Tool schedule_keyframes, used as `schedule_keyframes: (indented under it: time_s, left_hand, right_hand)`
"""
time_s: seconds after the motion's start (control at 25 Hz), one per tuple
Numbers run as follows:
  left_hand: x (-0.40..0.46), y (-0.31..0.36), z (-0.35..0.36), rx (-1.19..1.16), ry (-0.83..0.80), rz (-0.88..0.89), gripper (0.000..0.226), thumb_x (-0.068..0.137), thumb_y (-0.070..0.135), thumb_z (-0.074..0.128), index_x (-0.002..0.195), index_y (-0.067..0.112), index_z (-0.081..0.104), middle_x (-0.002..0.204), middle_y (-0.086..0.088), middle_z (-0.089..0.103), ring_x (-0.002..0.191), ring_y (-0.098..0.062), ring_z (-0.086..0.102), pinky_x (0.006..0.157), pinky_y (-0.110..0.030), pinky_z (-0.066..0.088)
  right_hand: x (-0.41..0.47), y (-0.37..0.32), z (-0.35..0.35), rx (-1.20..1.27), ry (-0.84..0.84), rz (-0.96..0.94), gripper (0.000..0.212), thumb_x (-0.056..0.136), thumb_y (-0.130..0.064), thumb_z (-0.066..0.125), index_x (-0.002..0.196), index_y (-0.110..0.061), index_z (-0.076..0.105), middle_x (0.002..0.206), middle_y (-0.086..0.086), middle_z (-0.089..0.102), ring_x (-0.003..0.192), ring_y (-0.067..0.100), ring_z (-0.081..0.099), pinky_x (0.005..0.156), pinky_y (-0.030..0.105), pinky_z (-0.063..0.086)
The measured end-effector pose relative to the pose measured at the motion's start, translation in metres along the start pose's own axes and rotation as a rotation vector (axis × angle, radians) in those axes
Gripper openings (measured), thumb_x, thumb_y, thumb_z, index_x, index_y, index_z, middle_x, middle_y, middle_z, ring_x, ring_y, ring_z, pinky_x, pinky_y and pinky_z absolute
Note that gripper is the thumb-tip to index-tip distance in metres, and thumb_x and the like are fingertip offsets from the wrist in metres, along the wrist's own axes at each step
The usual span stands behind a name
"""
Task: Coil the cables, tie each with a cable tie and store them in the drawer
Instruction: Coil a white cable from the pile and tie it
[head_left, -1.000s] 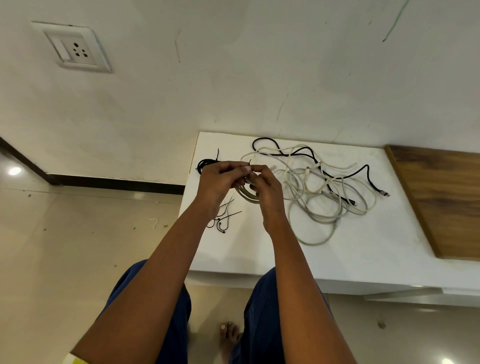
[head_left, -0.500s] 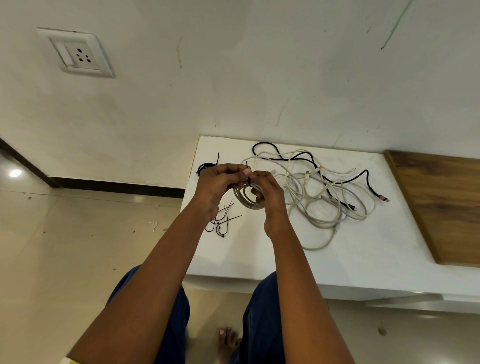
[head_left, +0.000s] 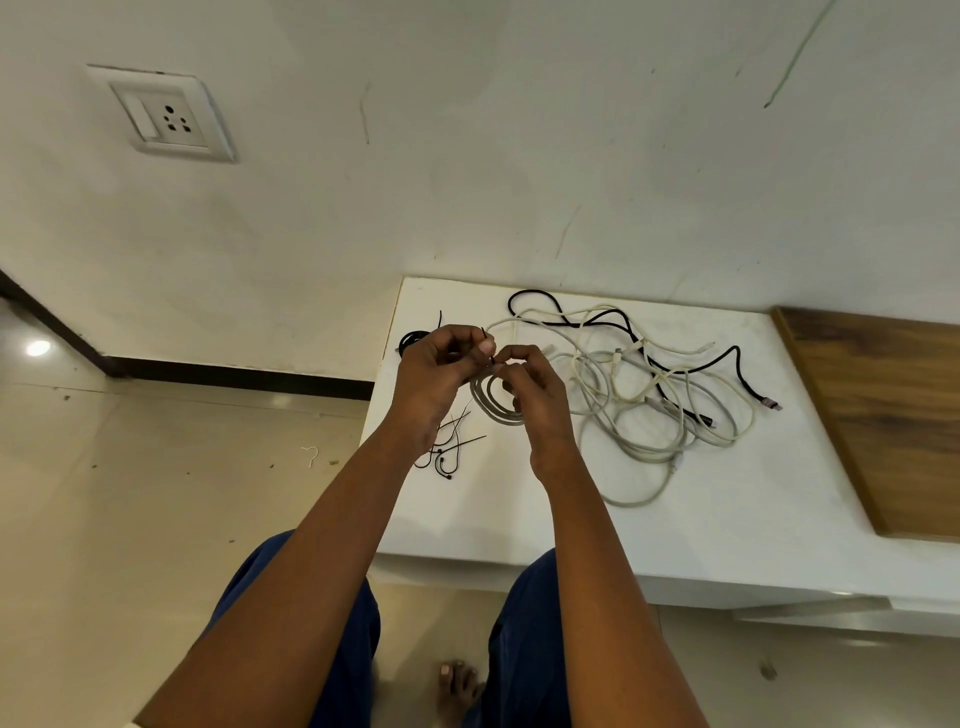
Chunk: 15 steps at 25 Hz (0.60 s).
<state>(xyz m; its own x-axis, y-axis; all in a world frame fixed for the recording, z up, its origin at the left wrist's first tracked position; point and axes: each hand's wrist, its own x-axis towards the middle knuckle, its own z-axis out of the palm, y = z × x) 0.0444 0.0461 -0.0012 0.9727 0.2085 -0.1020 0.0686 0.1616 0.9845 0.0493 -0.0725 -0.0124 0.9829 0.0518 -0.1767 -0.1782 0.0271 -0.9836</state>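
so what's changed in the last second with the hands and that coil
Little has changed. Both hands, left hand and right hand, keep working a black cable tie at the top of the grey coil, held just above the white counter. The loose cable tangle, spare ties and black bundle stayed put.

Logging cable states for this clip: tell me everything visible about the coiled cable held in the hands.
The coiled cable is a thin, pale grey-white cord with a smooth plastic-looking jacket, wound into a few round loops. It hangs from the fingers above the white tabletop, its upper part hidden by them. The left hand and the right hand pinch it at the top, where a thin black cable tie sticks up. Its plugs cannot be seen. Whether the tie is closed cannot be told.
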Motion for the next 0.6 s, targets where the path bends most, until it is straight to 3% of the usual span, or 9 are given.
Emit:
schedule_keyframes:
  time_s: [0.16, 0.4, 0.52, 0.6]
  left_hand:
    - [-0.001, -0.005, 0.005, 0.03, 0.029, -0.003, 0.008, 0.085, 0.004, 0.065, 0.089, 0.011, 0.066, 0.082, -0.001, 0.069, 0.075, -0.008, 0.068, 0.082, -0.021, 0.054]
    - [0.0, -0.014, 0.014, 0.039, 0.12, -0.022, 0.009, 0.084, 0.004, 0.067, 0.09, 0.01, 0.069, 0.079, 0.001, 0.07, 0.069, -0.001, 0.066, 0.068, -0.008, 0.049]
    - [-0.001, -0.02, 0.015, 0.019, 0.148, -0.058, 0.009, 0.083, 0.005, 0.068, 0.085, 0.014, 0.069, 0.077, 0.001, 0.069, 0.066, 0.0, 0.066, 0.066, -0.008, 0.049]
    - [-0.001, -0.022, 0.013, -0.005, 0.137, -0.086, 0.01, 0.082, 0.006, 0.069, 0.092, 0.009, 0.07, 0.08, -0.001, 0.071, 0.071, -0.006, 0.068, 0.071, -0.012, 0.051]
  right_hand:
    - [0.001, 0.004, 0.003, -0.116, 0.088, 0.003, 0.017, 0.087, -0.03, 0.059, 0.071, -0.034, 0.061, 0.063, -0.012, 0.055, 0.063, 0.006, 0.046, 0.064, 0.024, 0.037]
    - [0.003, 0.007, 0.006, -0.343, 0.191, -0.014, 0.013, 0.082, -0.047, 0.056, 0.074, -0.037, 0.059, 0.047, -0.024, 0.052, 0.05, -0.005, 0.049, 0.059, 0.027, 0.036]
    - [0.003, 0.011, 0.004, -0.377, 0.177, 0.02, 0.014, 0.084, -0.045, 0.055, 0.077, -0.033, 0.06, 0.053, -0.02, 0.055, 0.055, 0.001, 0.049, 0.061, 0.027, 0.037]
    - [0.004, 0.014, 0.002, -0.29, 0.118, 0.08, 0.015, 0.086, -0.037, 0.054, 0.075, -0.03, 0.06, 0.066, -0.013, 0.059, 0.065, 0.006, 0.051, 0.068, 0.029, 0.04]
